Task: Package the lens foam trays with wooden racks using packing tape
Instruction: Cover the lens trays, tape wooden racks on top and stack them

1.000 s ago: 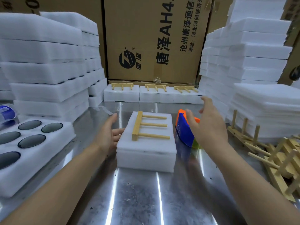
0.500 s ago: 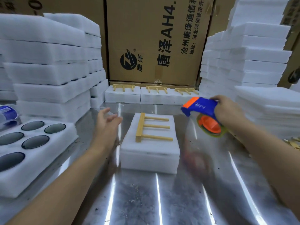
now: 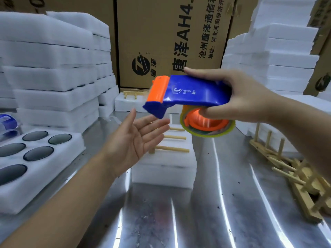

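Right hand (image 3: 240, 97) has lifted blue-and-orange plastic tape dispenser (image 3: 188, 93), gripping it above white foam tray stack (image 3: 166, 169) with wooden rack (image 3: 172, 144) on steel desk (image 3: 215, 212). Left hand (image 3: 136, 140) spread, reaching for tape end. Pull tape straight, keep tension.

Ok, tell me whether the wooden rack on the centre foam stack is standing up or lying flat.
Lying flat. The wooden rack has its pegs running sideways along the top of the foam stack, not pointing up.
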